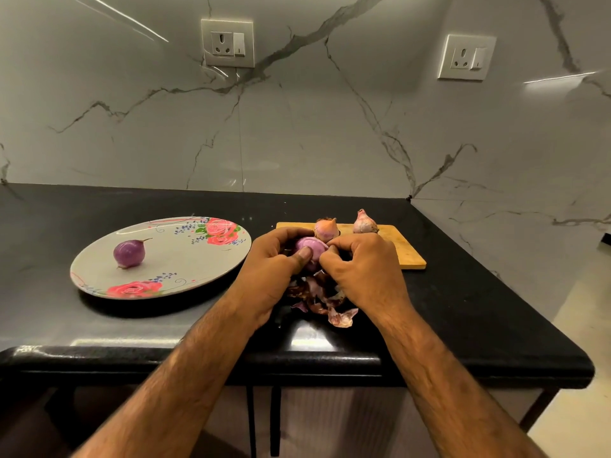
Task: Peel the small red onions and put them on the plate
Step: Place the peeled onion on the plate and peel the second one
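Currently: half-peeled onion (310,247), just right of the plate (185,259), is being cradled in the left grip (274,276), whose fingers are curling round to steady it. The right grip (360,269) is pinching its outer skin, apparently to strip it. A peeled onion (129,253) is sitting on the plate. Unpeeled onions (326,229) are waiting on the board (406,252), farther right of the plate. Peelings (317,297) are piling on the worktop (463,309), beneath both grips.

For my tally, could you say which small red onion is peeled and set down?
The glossy purple onion on the floral plate; unpeeled onions sit on the wooden board.
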